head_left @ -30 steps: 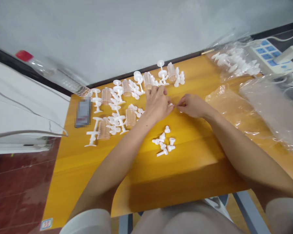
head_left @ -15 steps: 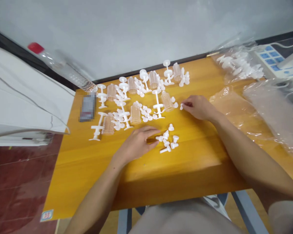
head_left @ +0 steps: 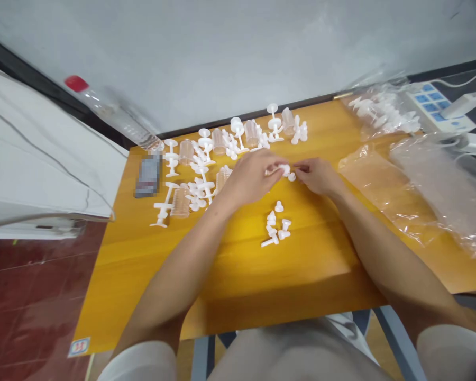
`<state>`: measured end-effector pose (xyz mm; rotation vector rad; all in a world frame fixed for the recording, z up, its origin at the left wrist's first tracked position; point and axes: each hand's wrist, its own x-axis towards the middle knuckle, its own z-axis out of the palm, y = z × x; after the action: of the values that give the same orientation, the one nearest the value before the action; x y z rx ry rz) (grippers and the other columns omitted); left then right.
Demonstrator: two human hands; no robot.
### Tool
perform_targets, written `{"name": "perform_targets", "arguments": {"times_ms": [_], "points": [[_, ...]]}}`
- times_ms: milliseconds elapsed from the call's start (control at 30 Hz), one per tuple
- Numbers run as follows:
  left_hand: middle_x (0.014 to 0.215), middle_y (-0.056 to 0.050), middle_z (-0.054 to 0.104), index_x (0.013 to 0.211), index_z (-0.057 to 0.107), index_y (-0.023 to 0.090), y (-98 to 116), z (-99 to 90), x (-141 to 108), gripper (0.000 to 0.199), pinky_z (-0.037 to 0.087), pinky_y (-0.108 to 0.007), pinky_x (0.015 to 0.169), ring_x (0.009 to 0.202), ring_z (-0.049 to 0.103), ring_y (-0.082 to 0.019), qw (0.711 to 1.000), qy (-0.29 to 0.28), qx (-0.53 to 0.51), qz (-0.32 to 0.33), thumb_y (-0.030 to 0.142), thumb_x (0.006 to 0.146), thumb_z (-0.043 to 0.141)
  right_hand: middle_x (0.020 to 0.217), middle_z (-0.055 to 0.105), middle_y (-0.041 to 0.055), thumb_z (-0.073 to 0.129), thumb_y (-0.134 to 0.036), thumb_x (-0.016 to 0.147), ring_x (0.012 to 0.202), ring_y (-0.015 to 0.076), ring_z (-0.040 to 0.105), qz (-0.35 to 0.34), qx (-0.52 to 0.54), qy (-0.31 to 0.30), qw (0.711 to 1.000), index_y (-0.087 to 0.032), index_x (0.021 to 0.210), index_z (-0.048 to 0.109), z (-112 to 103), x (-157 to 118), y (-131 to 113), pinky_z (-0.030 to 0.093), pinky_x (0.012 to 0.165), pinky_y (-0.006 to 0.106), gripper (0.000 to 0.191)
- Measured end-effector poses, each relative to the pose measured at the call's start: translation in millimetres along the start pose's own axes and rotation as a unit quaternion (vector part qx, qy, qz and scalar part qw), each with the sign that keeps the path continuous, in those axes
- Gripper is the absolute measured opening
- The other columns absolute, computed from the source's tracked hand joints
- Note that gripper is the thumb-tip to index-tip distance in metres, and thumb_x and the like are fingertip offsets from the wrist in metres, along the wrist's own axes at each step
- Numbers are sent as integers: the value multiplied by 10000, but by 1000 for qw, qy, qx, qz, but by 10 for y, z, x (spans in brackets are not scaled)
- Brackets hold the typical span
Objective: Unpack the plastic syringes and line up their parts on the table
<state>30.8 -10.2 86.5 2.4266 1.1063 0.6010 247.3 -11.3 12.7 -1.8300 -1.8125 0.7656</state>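
My left hand reaches over the right part of the front row, its thumb and fingers closed around a small white part. Close to its right, my right hand has its fingertips pinched beside the small white parts; what they hold, if anything, is hidden. Below the hands lies a loose group of small white plugs. Behind and to the left stand rows of clear ribbed cylinders, white plunger-like pieces and clusters of small white parts. My left hand covers part of the front row.
A clear bottle with a red cap leans at the back left, near a blurred grey object. Plastic bags lie on the right of the wooden table. A power strip sits at the back right.
My left hand has moved from the loose plugs up and right to the front row, beside my right hand. One plug near its former place is gone from the group. My right hand has barely moved.
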Motion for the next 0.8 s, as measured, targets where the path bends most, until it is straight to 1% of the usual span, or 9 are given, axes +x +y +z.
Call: {"name": "perform_targets", "arguments": {"times_ms": [67,133,200,300,433,567,633,700,800], "points": [[1061,-54,773,1134,763,210,-11,121,395,248,517,-346,917,971,696,-207,999,-13,45,-9,215,927,626,773,751,25,576,-233,912,774,190,690,13,47,-7,999,-198,1145,775,-4,-14,1,473,738,270,309],[1069,-57,779,1090,775,209,-31,260,701,236,506,-370,940,1019,691,-234,993,-50,106,-17,196,901,635,785,756,15,582,-228,900,766,183,695,20,85,-14,996,-208,1113,771,-13,-36,25,477,724,263,285],[1059,-73,781,1031,787,197,-35,374,889,213,492,-404,966,1044,686,-263,982,-94,165,-16,172,871,648,813,762,24,615,-218,872,779,185,697,37,105,-6,994,-192,1043,758,-17,-67,54,486,722,260,225],[982,-106,776,918,788,156,-4,457,992,193,480,-439,972,1020,690,-290,969,-136,206,-15,81,814,644,858,764,49,654,-185,823,798,189,690,72,101,13,992,-168,1007,710,-13,-107,65,494,724,263,193],[935,-97,760,866,781,149,13,426,1014,219,484,-436,958,994,695,-286,969,-149,198,-19,38,806,603,975,758,83,670,-166,788,846,207,676,99,15,56,993,-143,1133,671,-22,-63,12,486,739,283,346],[952,-58,751,916,788,180,-60,228,1000,222,467,-440,985,1018,688,-276,990,-76,119,-20,102,846,592,1080,747,99,671,-187,804,904,214,672,26,-49,26,998,-134,1227,692,-96,147,-62,474,801,288,427],[921,-38,743,924,785,187,-85,89,912,205,459,-436,993,1003,686,-264,997,-30,72,-23,139,857,598,979,750,83,658,-237,828,825,204,656,-3,-73,-13,997,-143,1104,745,-144,270,-108,460,753,287,304],[884,-28,734,911,783,186,-77,-29,723,183,456,-429,994,981,684,-254,998,-1,51,-29,165,858,609,797,718,60,625,-287,858,726,191,620,-22,-97,-55,994,-148,916,767,-181,360,-149,425,678,289,207],[885,-23,746,933,788,203,-31,-105,235,182,487,-367,896,899,688,-223,999,-19,32,-39,235,892,614,677,669,50,617,-313,868,678,181,589,-28,-109,-68,991,-148,801,760,-210,381,-155,385,630,289,228]]}}
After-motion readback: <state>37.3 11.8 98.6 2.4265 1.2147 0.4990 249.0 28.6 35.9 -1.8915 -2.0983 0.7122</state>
